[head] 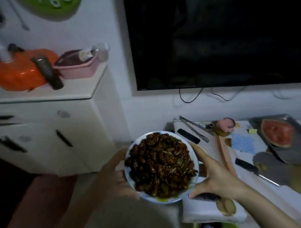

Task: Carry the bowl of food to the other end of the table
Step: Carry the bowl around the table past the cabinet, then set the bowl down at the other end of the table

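Note:
A white bowl (166, 199) with a blue rim is heaped with dark brown glazed food and green pepper pieces. It is held in the air over the left end of the table (267, 200). My left hand (117, 175) cups the bowl's left side and underside. My right hand (215, 175) grips its right rim, index finger stretched along the edge and thumb under the lower side.
On the table lie a knife (255, 171), tongs (193, 128), a wooden board (225, 155) and a metal tray (293, 156) holding a watermelon slice (276, 132). A white cabinet (50, 137) stands at left; a dark television (217, 35) hangs on the wall.

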The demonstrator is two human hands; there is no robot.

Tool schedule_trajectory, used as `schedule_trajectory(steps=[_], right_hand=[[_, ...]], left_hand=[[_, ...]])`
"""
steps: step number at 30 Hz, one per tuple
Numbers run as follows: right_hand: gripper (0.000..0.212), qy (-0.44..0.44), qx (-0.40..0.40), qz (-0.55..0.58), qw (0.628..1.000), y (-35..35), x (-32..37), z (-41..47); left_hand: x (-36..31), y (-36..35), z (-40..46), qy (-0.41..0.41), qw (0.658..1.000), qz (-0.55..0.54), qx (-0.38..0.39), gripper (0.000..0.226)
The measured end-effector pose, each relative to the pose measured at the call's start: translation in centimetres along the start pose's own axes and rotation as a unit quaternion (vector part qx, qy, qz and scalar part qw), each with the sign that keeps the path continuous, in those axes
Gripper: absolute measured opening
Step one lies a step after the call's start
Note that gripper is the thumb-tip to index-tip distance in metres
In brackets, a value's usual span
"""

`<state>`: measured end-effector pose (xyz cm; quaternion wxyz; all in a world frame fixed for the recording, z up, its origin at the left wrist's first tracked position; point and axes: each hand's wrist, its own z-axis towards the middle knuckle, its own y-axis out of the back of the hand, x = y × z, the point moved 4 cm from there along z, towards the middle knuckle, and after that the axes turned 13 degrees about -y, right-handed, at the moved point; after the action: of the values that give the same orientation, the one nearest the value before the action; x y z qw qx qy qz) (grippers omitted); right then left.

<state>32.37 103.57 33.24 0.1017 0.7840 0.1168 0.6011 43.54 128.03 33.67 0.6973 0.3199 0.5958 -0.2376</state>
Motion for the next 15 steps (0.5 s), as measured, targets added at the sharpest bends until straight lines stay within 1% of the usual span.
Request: schedule_trajectory(steps=[2,3,6,9,11,14,15], right_hand=[[0.117,-0.009,-0.066,0.013,0.998,-0.4,-0.1,1.8],[0.118,-0.021,-0.091,0.025,0.995,-0.8,0.0,2.6],[0.118,-0.056,-0.165,0.056,0.983,-2.8,0.2,4.3],[0.113,-0.095,-0.225,0.082,0.966,-4.6,0.9,5.4],[0.11,-0.125,-0.272,0.087,0.95,-5.4,0.9,5.9],[0.116,-0.129,-0.341,0.093,0.926,-5.9,-0.4,6.2],[0.118,-0.134,-0.351,0.101,0.921,-5.9,-1.0,6.3]], left_hand=[[1.1,2.3,4.0,-0.037,0.997,-0.001,0.062,0.109],[1.9,3.4,5.8,-0.042,0.995,-0.009,0.095,0.108],[4.3,6.4,10.6,0.001,0.981,-0.056,0.184,0.114],[5.3,7.8,14.2,0.023,0.961,-0.092,0.261,0.114],[6.0,7.9,16.5,0.034,0.943,-0.098,0.317,0.111],[7.1,6.7,19.9,0.038,0.916,-0.086,0.389,0.108],[7.7,6.0,21.0,0.039,0.908,-0.087,0.409,0.108]])
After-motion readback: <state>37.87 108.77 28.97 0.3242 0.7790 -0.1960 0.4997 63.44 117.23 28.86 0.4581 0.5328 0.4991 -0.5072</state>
